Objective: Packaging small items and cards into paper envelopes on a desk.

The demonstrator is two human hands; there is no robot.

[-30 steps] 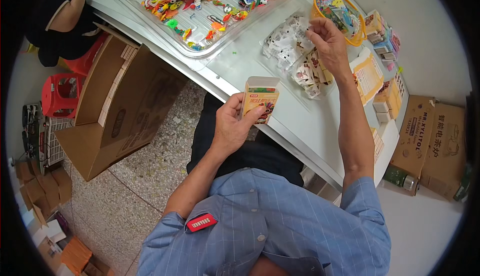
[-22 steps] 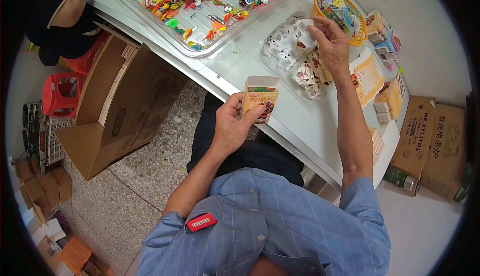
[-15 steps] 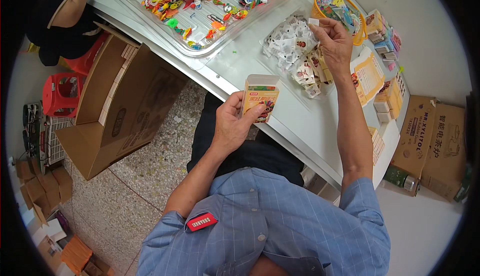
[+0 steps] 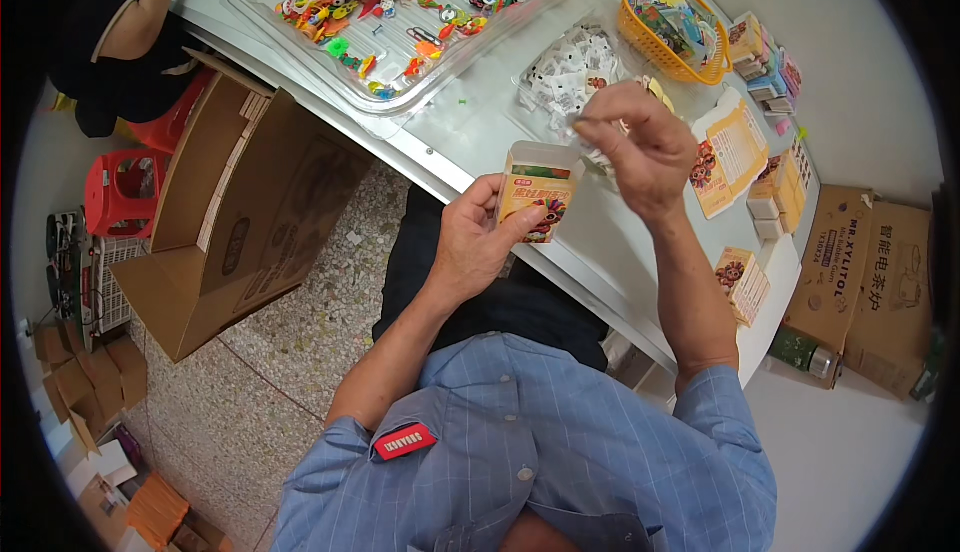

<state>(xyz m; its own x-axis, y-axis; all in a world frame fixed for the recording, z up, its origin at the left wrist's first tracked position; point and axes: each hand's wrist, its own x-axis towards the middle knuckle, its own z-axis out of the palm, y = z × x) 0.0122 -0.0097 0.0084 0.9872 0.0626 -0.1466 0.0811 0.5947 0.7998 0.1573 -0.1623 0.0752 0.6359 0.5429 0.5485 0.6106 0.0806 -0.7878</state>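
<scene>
My left hand (image 4: 478, 240) holds a small yellow carton (image 4: 537, 202) upright, its thumb across the printed front. The carton's top flap stands open, and a green and red edge shows inside. Just above and right of it, my right hand (image 4: 645, 147) pinches a small packet (image 4: 577, 126), blurred and almost edge-on. Beyond that hand lies a pile of small white packets (image 4: 575, 70) in a clear tray or bag, partly covered by the hand.
A clear bin (image 4: 400, 102) of colourful small toys stands far left on the white table (image 4: 470, 132). A yellow basket (image 4: 660, 44) of printed packets, a flattened yellow carton (image 4: 730, 157) and stacked cartons (image 4: 742, 287) line the right. A big cardboard box (image 4: 270, 212) is left; another person (image 4: 120, 42) sits beyond.
My right hand has come from the packet pile toward me and left, close to the carton, carrying the small white packet. My left hand and the carton have shifted slightly right.
</scene>
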